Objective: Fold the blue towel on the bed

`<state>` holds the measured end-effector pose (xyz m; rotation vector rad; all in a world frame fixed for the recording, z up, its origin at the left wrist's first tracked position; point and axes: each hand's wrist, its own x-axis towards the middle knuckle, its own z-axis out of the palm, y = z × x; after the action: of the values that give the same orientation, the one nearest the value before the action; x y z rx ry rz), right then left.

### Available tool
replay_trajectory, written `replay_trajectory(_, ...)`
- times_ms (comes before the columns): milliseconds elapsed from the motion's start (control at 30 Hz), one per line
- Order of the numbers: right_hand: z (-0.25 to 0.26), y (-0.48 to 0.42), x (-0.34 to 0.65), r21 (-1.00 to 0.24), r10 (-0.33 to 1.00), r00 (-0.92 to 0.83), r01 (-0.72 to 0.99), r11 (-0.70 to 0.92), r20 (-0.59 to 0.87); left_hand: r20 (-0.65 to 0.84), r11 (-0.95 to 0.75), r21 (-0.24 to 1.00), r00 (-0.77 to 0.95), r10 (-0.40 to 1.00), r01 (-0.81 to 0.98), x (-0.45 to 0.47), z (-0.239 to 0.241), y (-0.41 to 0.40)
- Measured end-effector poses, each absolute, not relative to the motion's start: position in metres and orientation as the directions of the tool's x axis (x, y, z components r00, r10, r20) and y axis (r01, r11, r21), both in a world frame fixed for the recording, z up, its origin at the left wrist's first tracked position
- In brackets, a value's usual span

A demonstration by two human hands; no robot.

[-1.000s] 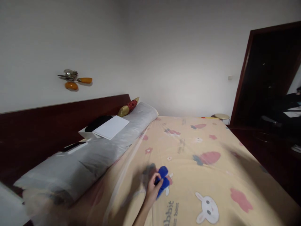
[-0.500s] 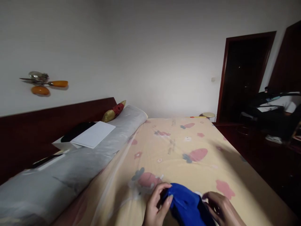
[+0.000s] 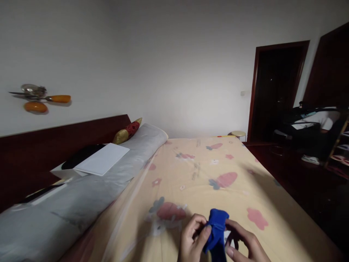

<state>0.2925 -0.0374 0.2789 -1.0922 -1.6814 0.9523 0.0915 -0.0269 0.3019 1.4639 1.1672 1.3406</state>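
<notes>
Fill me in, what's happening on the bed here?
A person holds a small blue cloth between both hands just above the yellow patterned bedsheet. The left hand pinches its left edge, and the right hand grips the other side. A long grey bolster lies along the dark headboard.

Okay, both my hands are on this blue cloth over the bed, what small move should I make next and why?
Probably draw the hands apart to open the blue cloth out. It is bunched into a narrow strip, pinched by the left hand on one side and the right hand on the other, just above the bedsheet. Spreading it should show its edges before anything else is done with it.
</notes>
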Motion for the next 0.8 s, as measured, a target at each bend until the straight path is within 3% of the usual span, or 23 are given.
replay_trajectory(167,0.287,-0.034,0.287,-0.905,0.921,-0.187,0.199,0.376,0.342,0.171,-0.201,0.978,0.346,0.923,0.055,0.098,0.295,-0.029)
replay_trajectory(300,0.291,-0.037,0.285,-0.911,0.945,-0.172,0.265,0.315,0.277,0.158,-0.188,0.981,0.399,0.903,0.037,0.102,0.292,-0.027)
replay_trajectory(600,0.281,-0.031,0.303,-0.888,0.947,-0.276,0.376,0.265,0.166,0.116,-0.117,0.993,0.241,0.964,-0.011,0.104,0.297,-0.03)
replay_trajectory(700,0.269,-0.022,0.325,-0.792,0.948,-0.203,0.522,0.317,0.246,0.137,-0.137,0.991,0.103,0.985,-0.009,0.091,0.296,-0.024)
replay_trajectory(800,0.256,-0.013,0.356,-0.625,0.9,-0.033,0.709,0.328,0.435,0.175,-0.173,0.985,-0.086,0.981,0.024,0.07,0.299,-0.019)
